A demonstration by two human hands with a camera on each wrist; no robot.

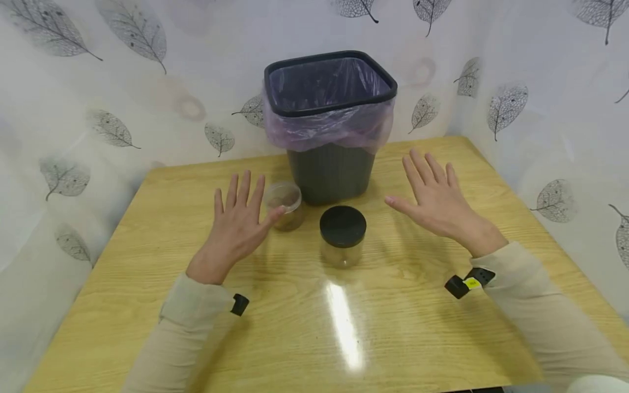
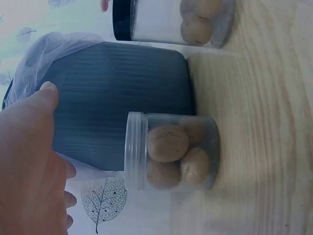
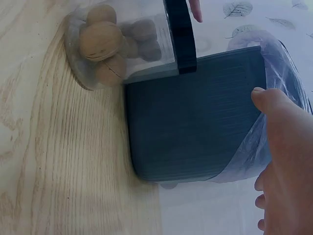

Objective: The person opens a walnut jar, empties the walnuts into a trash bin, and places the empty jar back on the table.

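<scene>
My left hand (image 1: 236, 224) is held over the table with its fingers spread straight and nothing in it. Its thumb overlaps a clear jar with a clear lid (image 1: 290, 213) in the head view; whether they touch I cannot tell. Several brown nuts that look like walnuts (image 2: 168, 143) lie inside that jar. To its right stands a clear jar with a black lid (image 1: 342, 234), also with several walnuts (image 3: 101, 41) at its bottom. Over the table's right side hovers my right hand (image 1: 434, 202), fingers straight and apart, holding nothing. Both jars are upright with lids on.
Behind the jars stands a dark trash bin (image 1: 331, 174) with a black rim and a translucent purple liner (image 1: 329, 128). White curtains with a leaf print (image 1: 216, 139) surround the wooden table (image 1: 275, 338). Each wrist carries a small black device.
</scene>
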